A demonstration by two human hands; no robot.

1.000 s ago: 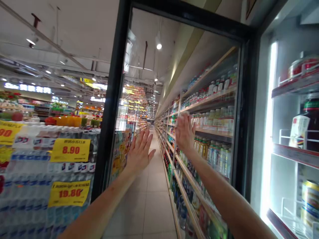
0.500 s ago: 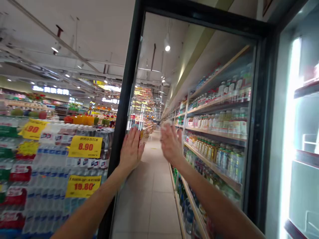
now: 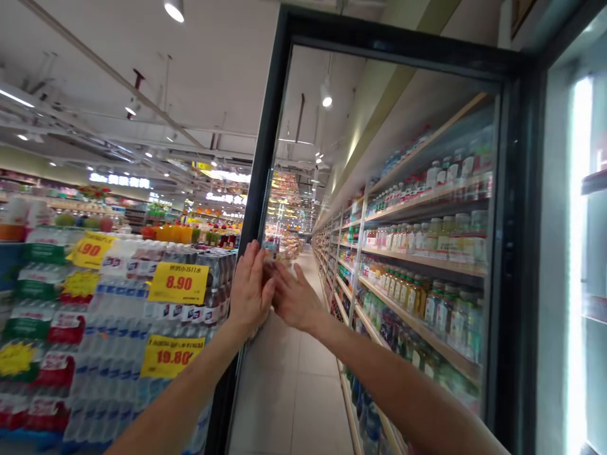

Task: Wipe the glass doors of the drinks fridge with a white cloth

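- Glass door (image 3: 379, 208) of a cooler stands swung open, black frame, filling centre and right of frame; aisle and shelves seen thru the pane.
- Left hand (image 3: 250, 292) at centre frame, flat, fingers together and pointing up, palm on the door's left edge/frame; not clamped on anything.
- Right hand (image 3: 294, 298) just right of it, open, fingers spread and pointing up-left, pressed to the glass; fingertips meet or overlap the left hand, can't tell if they touch.
- Both forearms come up from bottom of frame, the two hands side by side near the door's left edge.
- Drink shelves (image 3: 417, 253) w/ rows of bottles visible thru the glass, right-centre, running back along the tiled aisle floor (image 3: 289, 392).
- Stacked water-bottle packs (image 3: 118, 354) at lower left, beside the door frame.
- Yellow price tags on the stack: "8.90" (image 3: 179, 282) above, "19.80" (image 3: 171, 356) below.
- Lit cooler interior (image 3: 581, 253) at far right edge, bright strip light.
- Ceiling spot lamps at top of frame.
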